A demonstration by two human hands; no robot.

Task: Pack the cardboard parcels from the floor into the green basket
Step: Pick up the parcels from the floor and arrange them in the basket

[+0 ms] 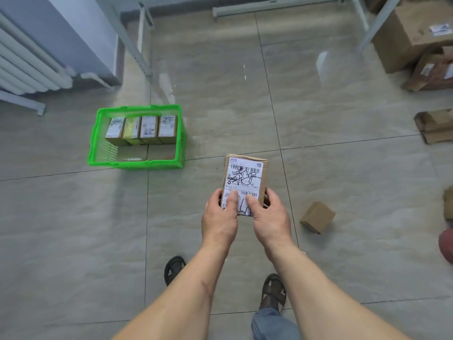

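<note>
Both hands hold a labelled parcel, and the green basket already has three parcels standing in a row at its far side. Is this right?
Not quite: the head view shows four parcels in that row, not three. The rest holds: both the left hand and right hand hold the labelled parcel, and the row stands at the green basket's far side.

I see a white radiator [27, 62] at far left, metal rack legs [143, 42] right of it, sandals [174, 268] below.

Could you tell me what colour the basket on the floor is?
Bright green basket, seen in the head view.

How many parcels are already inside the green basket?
4, upright in a row along the far side of the green basket: parcels. None looks hidden.
</note>
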